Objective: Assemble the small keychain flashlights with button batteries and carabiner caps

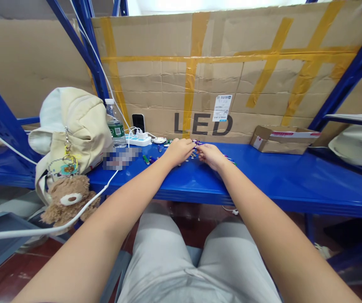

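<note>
Head view: the left hand (178,151) and right hand (211,156) are held palm down and close together, with the fingers curled inward and almost meeting, over a scatter of small metal parts (193,155) on a blue steel shelf (263,185). Whether any part is pinched cannot be told, as the fingertips are hidden from above. The hands appear to be so placed that the parts can be reached by both at once. Coloured pieces (146,159) are spread to the left of the hands. A canvas bag (73,130), a plush bear (69,200), a water bottle (115,124) and a power strip (138,141) are kept toward the left; a cardboard box (282,139) is set to the right. Taped cardboard (168,75) seemingly serves as rack backing.
</note>
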Demonstrator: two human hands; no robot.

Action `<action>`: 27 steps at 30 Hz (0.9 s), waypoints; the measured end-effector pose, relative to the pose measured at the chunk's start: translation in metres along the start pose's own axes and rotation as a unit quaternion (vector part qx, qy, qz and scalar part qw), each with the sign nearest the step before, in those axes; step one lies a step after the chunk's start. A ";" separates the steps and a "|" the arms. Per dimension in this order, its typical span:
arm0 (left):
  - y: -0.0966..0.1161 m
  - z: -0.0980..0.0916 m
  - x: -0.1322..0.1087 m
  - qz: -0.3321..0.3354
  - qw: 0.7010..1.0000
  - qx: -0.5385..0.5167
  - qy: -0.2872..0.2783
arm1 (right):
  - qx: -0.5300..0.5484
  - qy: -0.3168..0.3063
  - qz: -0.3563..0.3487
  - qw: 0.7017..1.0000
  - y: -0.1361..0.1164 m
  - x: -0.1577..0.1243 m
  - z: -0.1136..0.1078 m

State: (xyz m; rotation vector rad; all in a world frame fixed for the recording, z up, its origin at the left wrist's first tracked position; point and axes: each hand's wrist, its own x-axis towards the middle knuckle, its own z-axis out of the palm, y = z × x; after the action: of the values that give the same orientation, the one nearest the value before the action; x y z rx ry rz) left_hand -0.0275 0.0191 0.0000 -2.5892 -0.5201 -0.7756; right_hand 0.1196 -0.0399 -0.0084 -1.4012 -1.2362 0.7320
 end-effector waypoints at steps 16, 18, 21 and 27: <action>-0.017 0.008 0.000 -0.020 0.980 -0.196 0.007 | -0.542 0.006 -0.263 0.798 -0.008 -0.004 -0.018; -0.018 0.008 0.000 -0.011 0.981 -0.191 0.004 | -0.577 0.007 -0.259 0.775 -0.012 -0.009 -0.017; -0.019 0.005 -0.002 0.007 0.984 -0.181 -0.006 | -0.601 -0.002 -0.256 0.757 -0.015 -0.014 -0.016; -0.018 0.001 -0.006 0.057 0.988 -0.139 -0.021 | -0.450 -0.049 -0.272 0.849 -0.003 -0.009 -0.015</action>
State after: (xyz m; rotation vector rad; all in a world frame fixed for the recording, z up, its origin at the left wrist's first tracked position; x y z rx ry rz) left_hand -0.0397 0.0336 0.0002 -2.8675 -0.2881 -0.8047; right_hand 0.1304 -0.0540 -0.0037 -1.5940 -2.0863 -0.2457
